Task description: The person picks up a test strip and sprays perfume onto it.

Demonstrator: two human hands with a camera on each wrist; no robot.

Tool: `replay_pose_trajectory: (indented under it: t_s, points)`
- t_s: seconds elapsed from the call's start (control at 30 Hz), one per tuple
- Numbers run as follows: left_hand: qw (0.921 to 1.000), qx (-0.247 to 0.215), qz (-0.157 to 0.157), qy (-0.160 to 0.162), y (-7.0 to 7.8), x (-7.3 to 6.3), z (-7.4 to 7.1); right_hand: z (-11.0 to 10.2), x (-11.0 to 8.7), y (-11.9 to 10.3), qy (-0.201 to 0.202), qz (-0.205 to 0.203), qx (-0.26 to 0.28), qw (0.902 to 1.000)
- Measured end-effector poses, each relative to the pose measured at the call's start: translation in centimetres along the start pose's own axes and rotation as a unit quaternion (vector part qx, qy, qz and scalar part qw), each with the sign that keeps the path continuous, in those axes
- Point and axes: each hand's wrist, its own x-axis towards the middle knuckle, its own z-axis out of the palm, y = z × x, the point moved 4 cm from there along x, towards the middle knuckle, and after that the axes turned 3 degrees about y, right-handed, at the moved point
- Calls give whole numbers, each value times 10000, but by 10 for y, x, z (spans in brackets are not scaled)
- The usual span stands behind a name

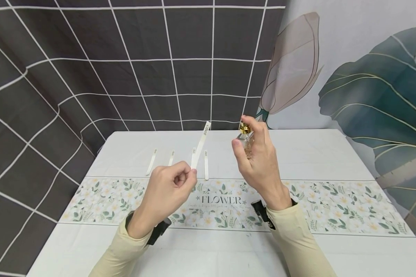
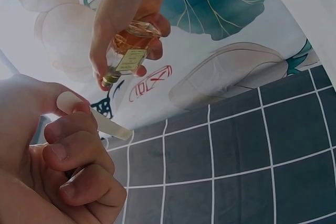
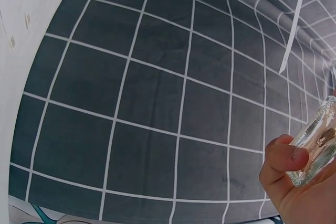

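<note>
Left of the glass perfume bottle (image 2: 131,60) gripped by the right hand (image 1: 262,163), a paper tester strip (image 1: 201,145) slants up and rightward, lower end pinched by the left hand (image 1: 168,188).

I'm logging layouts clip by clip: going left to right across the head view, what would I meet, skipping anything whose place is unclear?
Leftmost flat white strip, second flat strip, raised strip, gold-capped glass bottle, pinkish bud print, blue-green leaf print.
</note>
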Motion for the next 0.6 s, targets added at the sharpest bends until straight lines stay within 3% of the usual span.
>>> replay_pose_trajectory:
  t_s: [0.6]
  points:
    - [10000,31,-1,37,0,1,-1,-2,0,1,66,38,1,10000]
